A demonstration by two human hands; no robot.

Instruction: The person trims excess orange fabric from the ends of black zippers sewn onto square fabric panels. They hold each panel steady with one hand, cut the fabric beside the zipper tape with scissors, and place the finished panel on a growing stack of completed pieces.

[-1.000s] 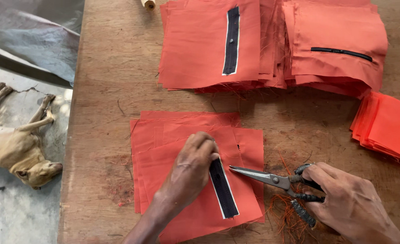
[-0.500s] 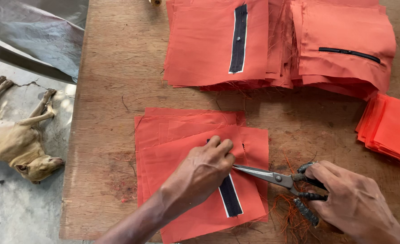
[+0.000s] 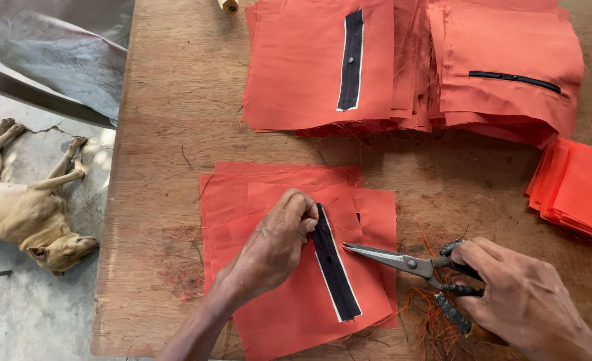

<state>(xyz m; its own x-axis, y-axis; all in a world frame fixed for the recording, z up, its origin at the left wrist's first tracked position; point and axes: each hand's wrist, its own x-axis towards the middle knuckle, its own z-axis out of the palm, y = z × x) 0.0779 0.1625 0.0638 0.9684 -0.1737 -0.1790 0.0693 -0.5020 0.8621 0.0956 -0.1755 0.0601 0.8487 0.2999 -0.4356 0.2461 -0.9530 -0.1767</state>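
Pressing one orange piece, left hand lies flat (right hand grips one scissors).

Single head-worn view, steeply downward, close over the wooden table.

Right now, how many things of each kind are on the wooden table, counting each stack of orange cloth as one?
Stacks of orange cloth pieces: 4
Metal scissors with dark handles: 1
Pale thread spool at the top edge: 1
Total: 6
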